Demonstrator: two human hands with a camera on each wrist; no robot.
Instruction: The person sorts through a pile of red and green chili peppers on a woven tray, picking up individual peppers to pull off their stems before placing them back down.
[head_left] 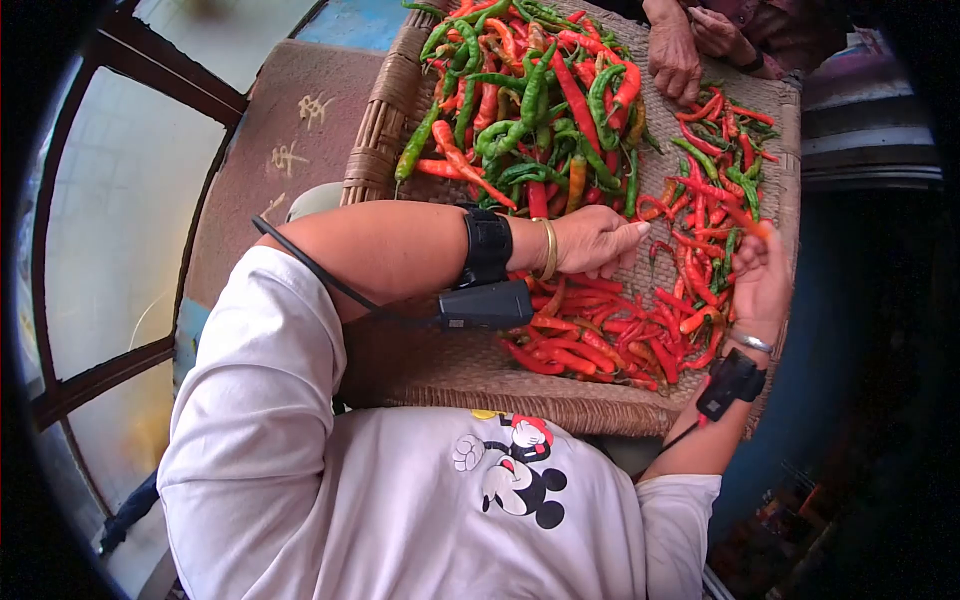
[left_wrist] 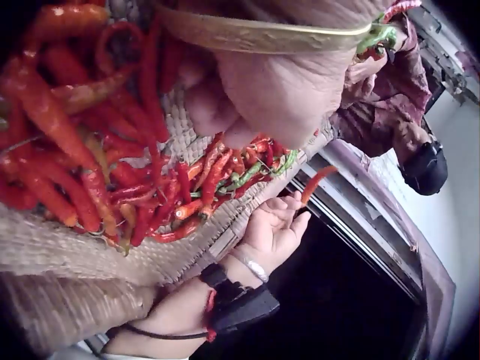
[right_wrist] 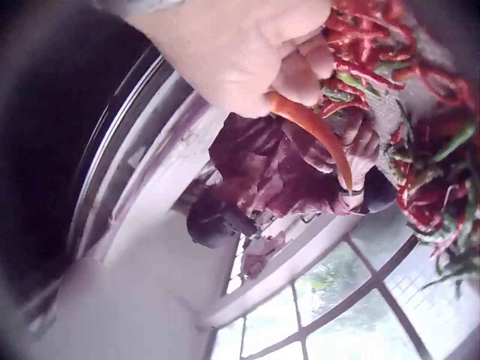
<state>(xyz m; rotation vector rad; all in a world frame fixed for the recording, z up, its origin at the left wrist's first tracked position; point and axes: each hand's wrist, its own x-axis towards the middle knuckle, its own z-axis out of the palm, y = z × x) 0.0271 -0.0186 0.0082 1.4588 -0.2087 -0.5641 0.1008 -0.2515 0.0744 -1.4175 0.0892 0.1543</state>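
Note:
An orange-red chili pepper (head_left: 745,220) (left_wrist: 318,184) (right_wrist: 319,133) is pinched between the thumb and fingers of the right hand (head_left: 762,280) (left_wrist: 274,229) (right_wrist: 247,56), raised over the basket's right edge. Above the woven surface between pepper groups hovers the left hand (head_left: 597,240) (left_wrist: 274,82), its fingers loosely bent and no pepper visible in them. Below it lie red peppers (head_left: 590,345) (left_wrist: 52,112). Beyond it rises a mixed heap of green and red peppers (head_left: 530,110). A narrower group of mostly red peppers (head_left: 705,210) lies between the hands along the right side.
Another person's hands (head_left: 675,60) (right_wrist: 358,146) are at the far right corner of the woven tray (head_left: 520,400) (left_wrist: 67,244). A brown surface with yellow characters (head_left: 265,130) lies left of the tray, beside framed window panes (head_left: 130,220).

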